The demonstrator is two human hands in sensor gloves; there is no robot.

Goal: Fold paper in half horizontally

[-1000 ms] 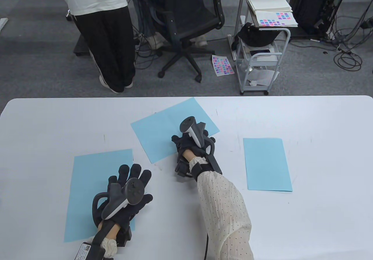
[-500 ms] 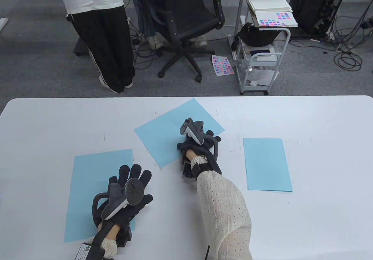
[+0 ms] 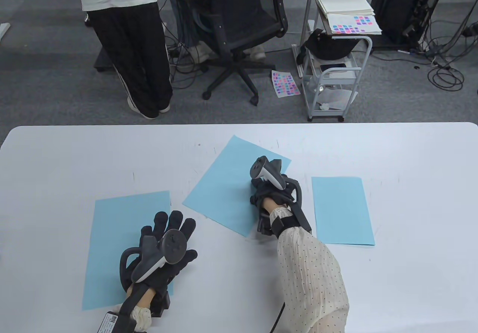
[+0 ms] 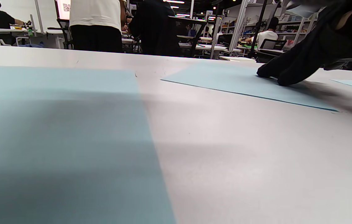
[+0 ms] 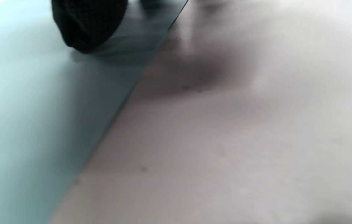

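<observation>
3 light blue sheets lie flat on the white table [image 3: 410, 198]. The middle sheet [image 3: 227, 183], set at a slant near the table's centre, lies under the right hand [image 3: 274, 189], which rests on its right part, close to the edge that faces the right sheet [image 3: 341, 209]. In the left wrist view this hand's fingertips [image 4: 275, 73] press down on the paper, stretched forward and close together; in the right wrist view 1 dark fingertip [image 5: 85, 31] touches the sheet just beside its edge. The left hand [image 3: 164, 251] lies flat on the left sheet [image 3: 112, 236], palm down, fingers spread apart, over that sheet's right half, with the thumb reaching past the paper's edge onto bare table. The right sheet is narrower than the other 2, sits square to the table edge and is touched by neither hand; the right forearm's dotted sleeve [image 3: 310, 269] passes just beside its near left corner. Beyond the table stand an office chair [image 3: 239, 27], a small metal cart [image 3: 332, 75] and a person in black trousers [image 3: 130, 45].
</observation>
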